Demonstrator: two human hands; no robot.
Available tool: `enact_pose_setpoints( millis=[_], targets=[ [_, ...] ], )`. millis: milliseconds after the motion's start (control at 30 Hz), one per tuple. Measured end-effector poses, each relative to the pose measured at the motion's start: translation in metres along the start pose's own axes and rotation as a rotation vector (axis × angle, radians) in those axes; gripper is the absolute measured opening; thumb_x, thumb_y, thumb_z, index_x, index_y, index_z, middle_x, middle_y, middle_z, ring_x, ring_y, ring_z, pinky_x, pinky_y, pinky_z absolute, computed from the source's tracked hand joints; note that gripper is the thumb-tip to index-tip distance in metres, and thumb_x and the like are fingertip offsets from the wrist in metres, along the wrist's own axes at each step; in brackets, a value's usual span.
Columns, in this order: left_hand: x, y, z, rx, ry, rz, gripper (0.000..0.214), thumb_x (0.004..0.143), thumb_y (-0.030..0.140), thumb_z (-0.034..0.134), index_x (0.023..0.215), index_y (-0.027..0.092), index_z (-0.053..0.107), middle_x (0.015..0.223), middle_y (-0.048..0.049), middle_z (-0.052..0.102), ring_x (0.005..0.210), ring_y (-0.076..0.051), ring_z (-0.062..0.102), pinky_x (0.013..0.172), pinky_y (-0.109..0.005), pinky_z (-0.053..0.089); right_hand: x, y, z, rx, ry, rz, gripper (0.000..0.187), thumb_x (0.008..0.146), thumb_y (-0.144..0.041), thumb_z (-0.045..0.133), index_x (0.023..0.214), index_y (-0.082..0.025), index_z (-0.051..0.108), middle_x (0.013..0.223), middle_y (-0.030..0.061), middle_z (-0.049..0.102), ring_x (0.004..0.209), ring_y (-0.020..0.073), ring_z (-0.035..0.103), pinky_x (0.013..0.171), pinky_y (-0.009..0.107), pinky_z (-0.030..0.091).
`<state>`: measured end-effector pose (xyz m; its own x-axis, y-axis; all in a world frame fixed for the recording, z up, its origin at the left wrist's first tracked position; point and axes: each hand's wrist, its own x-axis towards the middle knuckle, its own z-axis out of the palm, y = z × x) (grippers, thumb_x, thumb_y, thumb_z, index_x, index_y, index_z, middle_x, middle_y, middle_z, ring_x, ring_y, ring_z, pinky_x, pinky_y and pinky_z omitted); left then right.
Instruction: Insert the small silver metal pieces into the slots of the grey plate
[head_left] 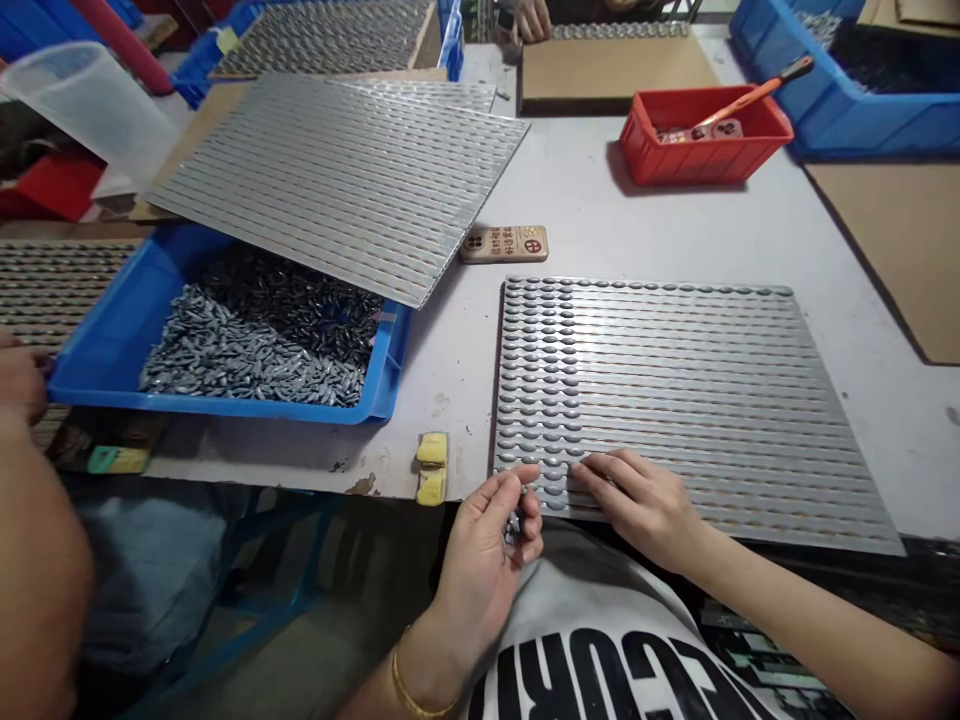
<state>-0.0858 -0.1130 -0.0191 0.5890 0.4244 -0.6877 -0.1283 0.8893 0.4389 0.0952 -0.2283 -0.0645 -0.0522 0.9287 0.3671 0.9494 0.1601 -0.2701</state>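
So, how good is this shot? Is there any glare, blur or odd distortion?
In the head view, overhead light makes a bright glare on the ridged metal sheet, and the wide lens seems to flare its near edge outward. A soft shadow lies beside the red plastic bin. The small metal pieces in the left hand look slightly blurred.

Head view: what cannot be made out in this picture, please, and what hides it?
Small metal pieces in the left hand: its fingers hide their number and shape.
Metal sheet under the right hand: that hand hides this part.
Red tray contents: the orange-handled tool and the tray wall hide them.
Other person's hand: cut off by the top edge.
Tan block: its print is too small to read.
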Motion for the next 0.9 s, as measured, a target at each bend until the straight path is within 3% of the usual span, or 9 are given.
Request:
enact_pose_setpoints(
  millis=[233, 433, 567, 733, 900],
  targets=[
    [-0.001, -0.004, 0.004, 0.022, -0.013, -0.040, 0.024, 0.084, 0.023, 0.063, 0.107, 0.014, 0.065, 0.080, -0.0030, 0.058, 0.065, -0.008, 0.051, 0.052, -0.019, 0.038, -0.002, 0.002, 0.006, 0.041, -0.006, 0.058, 0.031, 0.092, -0.009, 0.048, 0.118, -0.019, 0.063, 0.097, 0.0111, 0.068, 0.085, 0.0215, 0.062, 0.070, 0.035, 0.054],
    [0.000, -0.005, 0.007, 0.086, 0.016, -0.017, 0.024, 0.078, 0.031, 0.073, 0.092, 0.017, 0.059, 0.079, -0.0045, 0.065, 0.065, -0.011, 0.057, 0.053, -0.020, 0.042, -0.002, 0.003, 0.007, 0.104, -0.008, 0.088, 0.034, 0.090, -0.008, 0.048, 0.118, -0.019, 0.063, 0.098, 0.0108, 0.067, 0.085, 0.0217, 0.062, 0.072, 0.036, 0.055],
    [0.001, -0.008, 0.008, 0.104, 0.013, -0.010, 0.027, 0.076, 0.035, 0.075, 0.087, 0.017, 0.057, 0.071, -0.0019, 0.063, 0.057, -0.009, 0.054, 0.047, -0.018, 0.037, 0.012, -0.012, -0.009, 0.346, 0.053, 0.206, 0.031, 0.090, -0.010, 0.051, 0.116, -0.022, 0.062, 0.097, 0.0088, 0.067, 0.085, 0.0192, 0.063, 0.070, 0.031, 0.055],
    [0.004, -0.014, 0.010, 0.081, -0.017, -0.006, 0.029, 0.075, 0.036, 0.076, 0.079, 0.017, 0.056, 0.060, 0.0020, 0.056, 0.050, -0.005, 0.045, 0.043, -0.015, 0.027, 0.033, -0.033, -0.023, 0.779, 0.003, 0.343, 0.018, 0.092, -0.017, 0.054, 0.107, -0.022, 0.063, 0.093, 0.0059, 0.068, 0.078, 0.0154, 0.064, 0.063, 0.026, 0.054],
    [0.005, -0.017, 0.013, 0.075, 0.013, 0.051, 0.026, 0.070, 0.031, 0.081, 0.077, 0.014, 0.062, 0.062, 0.0021, 0.052, 0.053, -0.004, 0.041, 0.044, -0.015, 0.026, 0.039, -0.038, -0.023, 0.926, -0.021, 0.519, 0.007, 0.091, -0.022, 0.057, 0.092, -0.021, 0.064, 0.081, 0.0030, 0.068, 0.070, 0.0142, 0.063, 0.059, 0.024, 0.052]
  ],
)
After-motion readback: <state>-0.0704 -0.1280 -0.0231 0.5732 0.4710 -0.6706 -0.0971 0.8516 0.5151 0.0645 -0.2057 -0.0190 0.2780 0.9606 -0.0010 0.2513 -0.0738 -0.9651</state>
